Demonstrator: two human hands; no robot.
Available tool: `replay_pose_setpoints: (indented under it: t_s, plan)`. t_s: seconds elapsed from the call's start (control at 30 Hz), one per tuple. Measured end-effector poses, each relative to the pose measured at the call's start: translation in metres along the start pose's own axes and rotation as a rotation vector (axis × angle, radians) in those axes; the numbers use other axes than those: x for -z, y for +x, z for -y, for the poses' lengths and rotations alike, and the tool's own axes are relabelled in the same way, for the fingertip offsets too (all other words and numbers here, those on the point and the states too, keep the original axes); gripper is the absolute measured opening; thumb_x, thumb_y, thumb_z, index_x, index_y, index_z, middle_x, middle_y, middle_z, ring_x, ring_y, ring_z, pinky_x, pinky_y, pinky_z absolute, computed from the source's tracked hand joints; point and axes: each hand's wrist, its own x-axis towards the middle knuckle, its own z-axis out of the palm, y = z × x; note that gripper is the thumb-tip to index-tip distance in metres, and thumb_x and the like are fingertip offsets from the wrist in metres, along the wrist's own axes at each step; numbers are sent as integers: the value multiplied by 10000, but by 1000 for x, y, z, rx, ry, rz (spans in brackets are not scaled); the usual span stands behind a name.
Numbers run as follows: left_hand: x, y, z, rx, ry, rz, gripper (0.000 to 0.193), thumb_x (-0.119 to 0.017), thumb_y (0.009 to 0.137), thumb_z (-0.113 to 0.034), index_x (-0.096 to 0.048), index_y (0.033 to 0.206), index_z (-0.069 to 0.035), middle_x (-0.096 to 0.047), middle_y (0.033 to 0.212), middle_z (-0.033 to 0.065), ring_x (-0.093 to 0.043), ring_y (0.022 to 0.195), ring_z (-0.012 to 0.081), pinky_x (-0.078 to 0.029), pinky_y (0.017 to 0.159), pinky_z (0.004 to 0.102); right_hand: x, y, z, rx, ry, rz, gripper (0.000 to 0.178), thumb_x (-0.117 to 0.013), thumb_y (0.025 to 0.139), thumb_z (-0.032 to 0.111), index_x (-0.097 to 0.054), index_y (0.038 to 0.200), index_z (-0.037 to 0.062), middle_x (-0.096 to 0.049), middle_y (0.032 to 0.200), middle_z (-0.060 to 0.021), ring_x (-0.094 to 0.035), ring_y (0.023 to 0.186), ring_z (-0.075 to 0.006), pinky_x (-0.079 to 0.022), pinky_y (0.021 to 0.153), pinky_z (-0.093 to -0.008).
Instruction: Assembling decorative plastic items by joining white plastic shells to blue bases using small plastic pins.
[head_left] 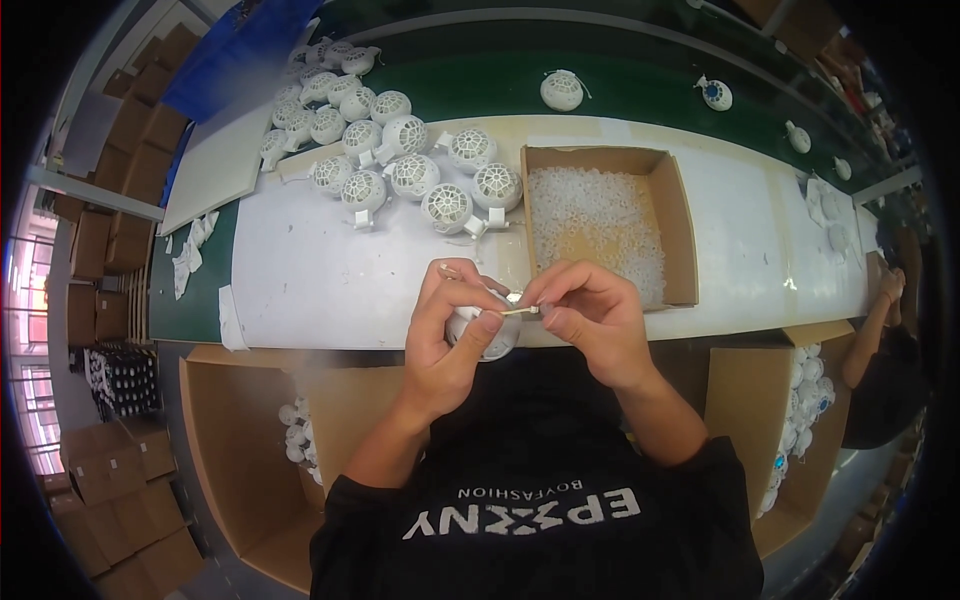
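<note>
My left hand [447, 325] is closed round a white round housing [498, 342], held just above the table's near edge. A thin pale cable [518, 311] runs out between its thumb and forefinger toward the right. At the cable's end, my right hand [597, 318] pinches a small translucent piece [546, 309] between thumb and fingertips. Part of the housing is hidden behind the left fingers. Just beyond my hands, an open cardboard box [682, 228] holds many small clear plastic pieces [590, 205]. Several white ball-shaped housings with lattice fronts [414, 176] are grouped at the far left.
More housings [562, 90] sit on the green belt [640, 85] behind the white tabletop [300, 265]. Large cartons [235, 450] stand below the near edge on both sides, with white housings inside. Another person's arm [872, 325] shows at the right.
</note>
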Motion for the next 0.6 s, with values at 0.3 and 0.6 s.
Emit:
replay_pose_setpoints:
  t_s: [0.3,0.6]
  plan:
    - [-7,-6,0,3,0,-8,90,-684,936,-96,-643,1001,-48,-492,1037,93,-550,996,211,-436,918,325,0,-1,10,76,-571,31,114,-704,879,-53,-675,988,-31,-705,1028,-141,-655,903,-188,-518,816,-303]
    - [-4,-5,5,1,33,-38,85,-667,953,-108,-639,1008,-50,-507,1031,89,-527,997,199,-414,926,315,-1,-3,6,-30,-126,-58,137,-638,931,-46,-612,1065,-33,-700,1000,-117,-652,923,-176,-520,854,-308]
